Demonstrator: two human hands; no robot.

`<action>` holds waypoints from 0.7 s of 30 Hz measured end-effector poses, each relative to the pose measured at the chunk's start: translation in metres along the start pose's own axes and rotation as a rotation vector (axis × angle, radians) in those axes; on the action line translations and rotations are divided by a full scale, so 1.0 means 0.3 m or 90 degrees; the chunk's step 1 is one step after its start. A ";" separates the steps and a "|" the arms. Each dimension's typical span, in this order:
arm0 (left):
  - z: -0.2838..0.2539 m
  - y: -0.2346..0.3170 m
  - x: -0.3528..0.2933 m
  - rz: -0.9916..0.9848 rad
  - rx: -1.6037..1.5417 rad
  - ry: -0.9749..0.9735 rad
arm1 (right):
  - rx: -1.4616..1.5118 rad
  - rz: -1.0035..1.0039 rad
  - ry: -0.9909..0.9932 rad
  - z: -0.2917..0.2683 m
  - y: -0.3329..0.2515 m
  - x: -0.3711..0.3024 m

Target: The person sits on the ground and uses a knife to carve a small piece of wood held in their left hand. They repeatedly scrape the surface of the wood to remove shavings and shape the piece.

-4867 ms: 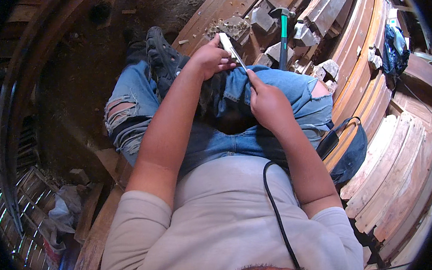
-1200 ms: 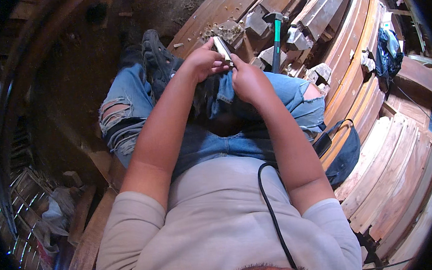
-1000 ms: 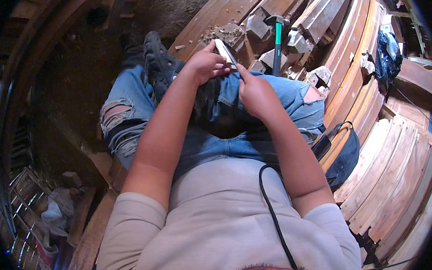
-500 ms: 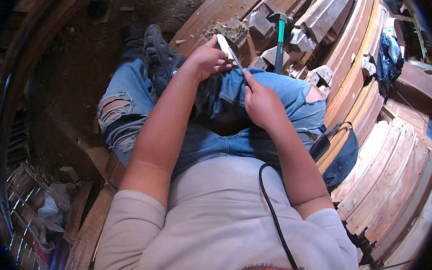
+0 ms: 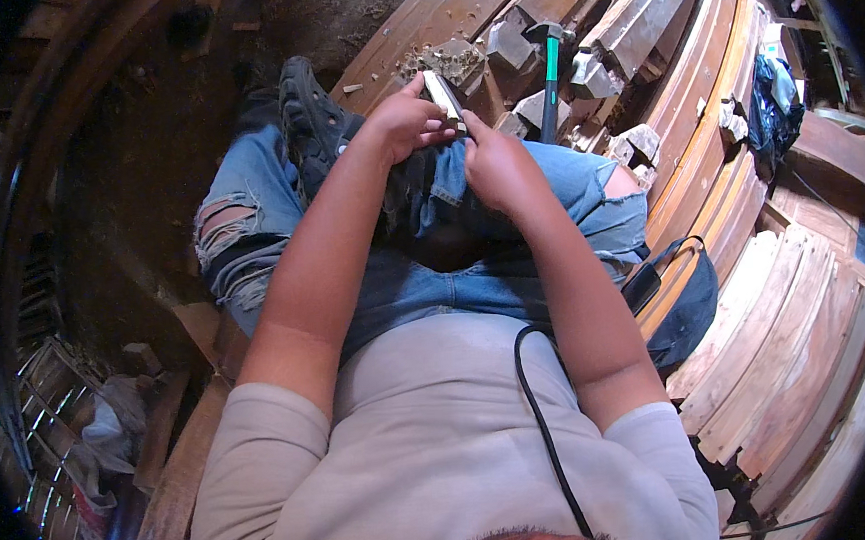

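Pale piece (image 5: 435, 89), in the head view, sits tilted between the two hands, just past the person's jeans (image 5: 428, 205) and near the planks (image 5: 426, 30). The left hand (image 5: 405, 129) is closed on its left side, thumb up along it, the other fingers at the near end. The right hand (image 5: 496, 168) is wrapped around a tool (image 5: 451, 95), whose dark, narrow length slants along the right edge of the piece; how sharp it is cannot be told.

A slip looks like the main risk: if the tool skids off the edge, the left fingers sit close beside its path, and a loose grip would let the piece twist. Nothing firm visibly backs the piece, so hard pressure could push it out of the hand. A stroke carried too far toward the person might catch the jeans or the bare knee (image 5: 624, 181).

Edges crowd the right side. The hammer (image 5: 550, 71) lies among wood blocks (image 5: 512, 42), its handle pointing back toward the jeans, so a wide swing of the right hand could knock it. Chips (image 5: 450, 60) heap just beyond the piece. More room appears back over the jeans and leftward past the shoe (image 5: 314, 128).
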State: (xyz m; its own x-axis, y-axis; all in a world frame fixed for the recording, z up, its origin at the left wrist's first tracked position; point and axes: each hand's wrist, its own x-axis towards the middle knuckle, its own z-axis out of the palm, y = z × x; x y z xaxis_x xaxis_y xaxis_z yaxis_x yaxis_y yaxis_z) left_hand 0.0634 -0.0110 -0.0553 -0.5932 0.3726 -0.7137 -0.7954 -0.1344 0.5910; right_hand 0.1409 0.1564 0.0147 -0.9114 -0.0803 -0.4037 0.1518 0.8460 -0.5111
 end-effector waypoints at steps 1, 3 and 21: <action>0.000 0.003 0.000 0.002 0.001 -0.004 | 0.002 0.000 0.010 0.010 0.005 0.021; 0.000 -0.007 0.007 0.013 -0.016 -0.003 | 0.003 -0.001 0.027 0.020 0.005 0.050; -0.004 -0.022 0.019 0.021 -0.041 -0.006 | 0.017 0.056 -0.047 -0.076 -0.022 -0.223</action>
State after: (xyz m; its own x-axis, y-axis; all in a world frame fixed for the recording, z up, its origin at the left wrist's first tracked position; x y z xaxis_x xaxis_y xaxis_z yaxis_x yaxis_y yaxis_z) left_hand 0.0652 -0.0090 -0.0637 -0.6178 0.3754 -0.6909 -0.7824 -0.2059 0.5877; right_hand 0.1923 0.1682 0.0624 -0.8631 -0.0458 -0.5030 0.2414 0.8373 -0.4906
